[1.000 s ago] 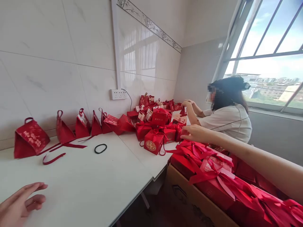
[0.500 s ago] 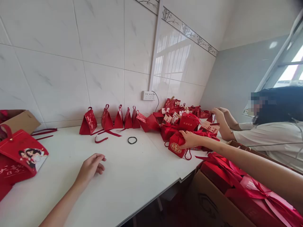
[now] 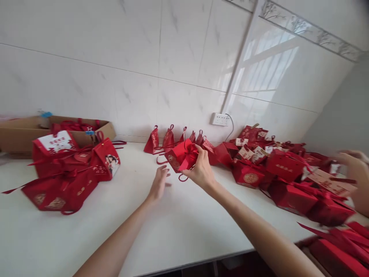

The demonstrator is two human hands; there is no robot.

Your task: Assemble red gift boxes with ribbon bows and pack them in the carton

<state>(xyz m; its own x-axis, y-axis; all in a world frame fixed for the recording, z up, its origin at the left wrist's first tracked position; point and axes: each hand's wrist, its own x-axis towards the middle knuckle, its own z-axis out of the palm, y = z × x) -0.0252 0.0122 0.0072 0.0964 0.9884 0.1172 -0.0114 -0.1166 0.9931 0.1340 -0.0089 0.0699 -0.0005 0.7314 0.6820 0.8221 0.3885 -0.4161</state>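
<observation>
My right hand (image 3: 202, 171) is closed round a small red gift box (image 3: 181, 157) with a ribbon bow, held a little above the white table (image 3: 178, 227) near its middle. Just left of the box, my left hand (image 3: 159, 184) hovers with its fingers spread and nothing in it. Behind the box a row of red pyramid-shaped boxes (image 3: 161, 139) stands along the tiled wall.
A heap of red gift boxes (image 3: 276, 169) covers the table's right part. More red bags (image 3: 69, 169) lie at the left, before an open cardboard box (image 3: 20, 132). Another person's hands (image 3: 356, 163) work at the far right. A wall socket (image 3: 219, 119) sits above the table.
My right hand has taken the red box from the heap and carried it left to the table's middle. My left hand has risen towards it. My view has swung left.
</observation>
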